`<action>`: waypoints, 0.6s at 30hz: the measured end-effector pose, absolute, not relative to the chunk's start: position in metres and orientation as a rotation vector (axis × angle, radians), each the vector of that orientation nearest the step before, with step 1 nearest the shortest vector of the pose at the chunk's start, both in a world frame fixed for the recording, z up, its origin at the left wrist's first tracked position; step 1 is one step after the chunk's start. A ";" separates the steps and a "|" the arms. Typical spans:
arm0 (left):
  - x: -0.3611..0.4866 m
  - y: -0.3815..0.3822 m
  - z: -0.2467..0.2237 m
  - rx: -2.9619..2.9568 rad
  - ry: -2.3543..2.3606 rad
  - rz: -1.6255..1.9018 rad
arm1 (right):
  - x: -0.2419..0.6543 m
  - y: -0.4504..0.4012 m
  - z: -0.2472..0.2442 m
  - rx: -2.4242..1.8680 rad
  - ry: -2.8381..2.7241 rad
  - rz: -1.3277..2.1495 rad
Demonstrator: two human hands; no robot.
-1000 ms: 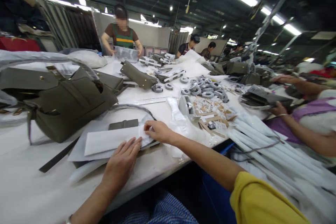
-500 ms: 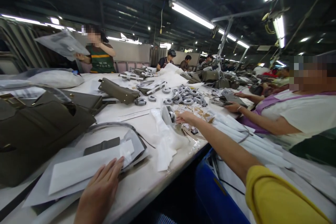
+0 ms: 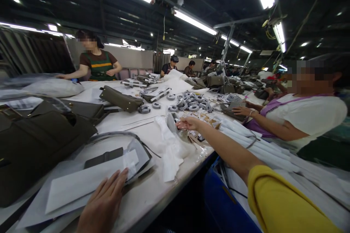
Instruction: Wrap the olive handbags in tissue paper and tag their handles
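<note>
Left hand (image 3: 102,202): laid flat, fingers side by side, on the lower edge of a white strip (image 3: 79,184). Strip runs 8 to 2 o'clock along its long axis, bulk at 10 o'clock from that hand, which is the nearer one. Olive panel (image 3: 104,157) along the strip's 12 o'clock edge; translucent sheet (image 3: 38,204) beneath.

Deciding relation (judged): grey holder (image 3: 170,123) to right hand (image 3: 190,123). Holder sits between 1 and 2 o'clock from left hand, but right hand is much nearer, fingers extended to the holder's 3 o'clock side. Holder's long axis roughly 11 to 5. Contact, and whether the fingertips pinch anything: cannot tell.

Counts, near to far: strip 1; panel 1; olive handbag (image 3: 54,153) 1, at 10–11 o'clock from left hand; white film (image 3: 171,153) 1 bunch, at the holder's 6; holder 1; loose coils (image 3: 144,109) 2, at its 10; coil heap (image 3: 194,103) 1, at its 2, coils overlapping, not countable; olive pouch (image 3: 121,99) 1, at its 10.
</note>
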State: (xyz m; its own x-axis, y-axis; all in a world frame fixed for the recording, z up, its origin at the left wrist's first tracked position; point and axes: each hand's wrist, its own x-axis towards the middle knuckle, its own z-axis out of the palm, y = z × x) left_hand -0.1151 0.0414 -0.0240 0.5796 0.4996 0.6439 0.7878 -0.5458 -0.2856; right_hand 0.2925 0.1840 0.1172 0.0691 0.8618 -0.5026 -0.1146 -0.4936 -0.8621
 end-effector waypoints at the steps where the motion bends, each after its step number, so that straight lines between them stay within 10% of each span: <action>1: -0.115 0.042 -0.025 -2.253 -1.023 -0.682 | 0.292 0.179 0.121 -1.516 -0.776 1.521; 18: -0.112 0.037 -0.021 -2.302 -1.096 -0.717 | 0.279 0.050 0.066 -1.481 -0.897 1.108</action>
State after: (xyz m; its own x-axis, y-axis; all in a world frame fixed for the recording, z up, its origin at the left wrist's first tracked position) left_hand -0.1121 0.0365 -0.0212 0.5398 0.5483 0.6387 0.8048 -0.5585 -0.2008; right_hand 0.2790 0.0504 0.0659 0.2948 0.9379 -0.1829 -0.0160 -0.1866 -0.9823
